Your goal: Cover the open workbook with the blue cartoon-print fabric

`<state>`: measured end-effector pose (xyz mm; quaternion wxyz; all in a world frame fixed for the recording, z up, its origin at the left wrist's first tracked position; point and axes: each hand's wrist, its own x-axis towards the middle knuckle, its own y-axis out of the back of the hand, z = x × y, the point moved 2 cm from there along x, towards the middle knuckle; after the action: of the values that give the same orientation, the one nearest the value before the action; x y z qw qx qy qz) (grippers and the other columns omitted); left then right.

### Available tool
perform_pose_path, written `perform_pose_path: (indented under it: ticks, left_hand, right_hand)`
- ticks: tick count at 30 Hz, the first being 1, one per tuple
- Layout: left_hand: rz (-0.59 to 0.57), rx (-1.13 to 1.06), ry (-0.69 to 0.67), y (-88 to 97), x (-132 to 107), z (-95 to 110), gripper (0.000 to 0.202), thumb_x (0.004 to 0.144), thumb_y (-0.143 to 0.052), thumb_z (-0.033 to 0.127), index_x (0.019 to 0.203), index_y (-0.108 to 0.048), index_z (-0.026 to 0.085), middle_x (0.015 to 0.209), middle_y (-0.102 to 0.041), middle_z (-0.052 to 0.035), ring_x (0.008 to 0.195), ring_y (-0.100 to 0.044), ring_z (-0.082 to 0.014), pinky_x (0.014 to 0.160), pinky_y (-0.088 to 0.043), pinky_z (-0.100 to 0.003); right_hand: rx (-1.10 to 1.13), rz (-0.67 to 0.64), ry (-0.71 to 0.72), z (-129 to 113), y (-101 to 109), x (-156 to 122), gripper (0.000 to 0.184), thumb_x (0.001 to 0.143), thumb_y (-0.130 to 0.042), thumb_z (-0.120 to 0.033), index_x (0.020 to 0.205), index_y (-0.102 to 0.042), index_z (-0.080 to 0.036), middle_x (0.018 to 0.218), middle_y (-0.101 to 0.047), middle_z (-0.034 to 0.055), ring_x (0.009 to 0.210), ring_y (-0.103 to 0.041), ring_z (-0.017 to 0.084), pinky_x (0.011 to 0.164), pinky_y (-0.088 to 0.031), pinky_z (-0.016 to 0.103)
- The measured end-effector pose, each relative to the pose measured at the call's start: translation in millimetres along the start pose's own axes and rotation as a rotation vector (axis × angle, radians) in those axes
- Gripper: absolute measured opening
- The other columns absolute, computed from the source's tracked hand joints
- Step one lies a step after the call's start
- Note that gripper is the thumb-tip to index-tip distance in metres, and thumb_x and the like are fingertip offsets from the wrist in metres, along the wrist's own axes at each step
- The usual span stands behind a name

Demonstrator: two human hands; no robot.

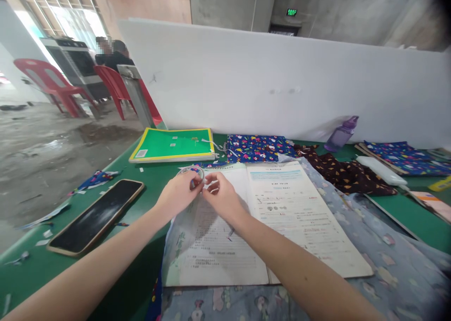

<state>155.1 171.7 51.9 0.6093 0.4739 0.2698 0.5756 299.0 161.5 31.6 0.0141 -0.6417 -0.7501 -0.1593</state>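
Note:
A roll of clear tape (193,170) is pinched in my left hand (183,189), above the upper left part of an open book (299,217). My right hand (222,196) meets it from the right, its fingers curled and closed at the edge of the roll; the exact contact is partly hidden. Beneath both hands lies the book's left page, printed with text. Grey-blue patterned fabric (384,264) spreads under the book and out to the right.
A phone (97,217) lies left on the green table. Behind are a green book (172,144) and blue patterned fabric (260,147). A purple bottle (341,134), brown fabric (345,173) and a white device (382,170) stand or lie right. A white partition (246,81) rises behind.

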Motion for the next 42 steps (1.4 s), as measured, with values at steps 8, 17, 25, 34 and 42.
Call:
perform_pose_path:
  ticks: [8,17,25,34,42]
  left_hand:
    - [-0.096,-0.044,-0.12,5.6,-2.3,1.9,0.015,0.086,-0.045,0.036,0.098,-0.051,0.028,0.076,-0.07,0.0052,0.069,-0.064,-0.0167,0.062,-0.039,-0.026]
    - [-0.03,-0.013,-0.15,7.8,1.3,2.2,0.018,0.085,-0.05,0.038,0.095,-0.055,0.024,0.085,-0.073,0.0011,0.086,-0.065,-0.02,0.089,-0.033,-0.036]
    - [0.011,0.032,-0.114,16.4,-3.0,9.9,0.017,0.086,-0.049,0.034,0.088,-0.063,0.026,0.088,-0.071,0.0011,0.092,-0.061,-0.0204,0.094,-0.027,-0.041]
    - [-0.017,0.014,-0.131,25.5,-5.5,20.8,0.021,0.086,-0.042,0.029,0.085,-0.062,0.023,0.083,-0.067,-0.0009,0.086,-0.058,-0.0203,0.087,-0.036,-0.04]
    - [-0.016,-0.293,-0.113,28.6,-1.7,21.2,0.024,0.085,-0.046,0.032,0.092,-0.066,0.02,0.094,-0.07,-0.0023,0.086,-0.062,-0.0187,0.074,-0.046,-0.029]
  right_hand:
    - [-0.068,-0.069,-0.003,12.7,13.5,14.1,0.013,0.076,-0.062,-0.029,0.084,-0.063,-0.019,0.08,-0.066,0.0011,0.07,-0.059,0.013,0.066,-0.048,0.028]
    - [-0.219,-0.144,0.122,7.4,17.3,17.8,0.012,0.081,-0.055,-0.018,0.085,-0.066,-0.02,0.085,-0.069,0.0015,0.079,-0.061,0.015,0.076,-0.047,0.031]
    - [-0.106,-0.187,0.104,0.3,20.5,16.9,0.011,0.078,-0.06,-0.025,0.084,-0.065,-0.018,0.084,-0.067,0.002,0.08,-0.061,0.014,0.077,-0.046,0.029]
    - [-0.355,-0.038,0.332,-12.5,17.0,11.9,0.009,0.083,-0.057,-0.025,0.077,-0.06,-0.02,0.077,-0.059,0.0001,0.075,-0.054,0.014,0.073,-0.04,0.029]
    - [-0.726,-0.019,0.633,-27.6,24.4,5.0,0.023,0.095,-0.034,-0.027,0.086,-0.055,-0.02,0.085,-0.057,0.006,0.085,-0.05,0.02,0.082,-0.034,0.036]
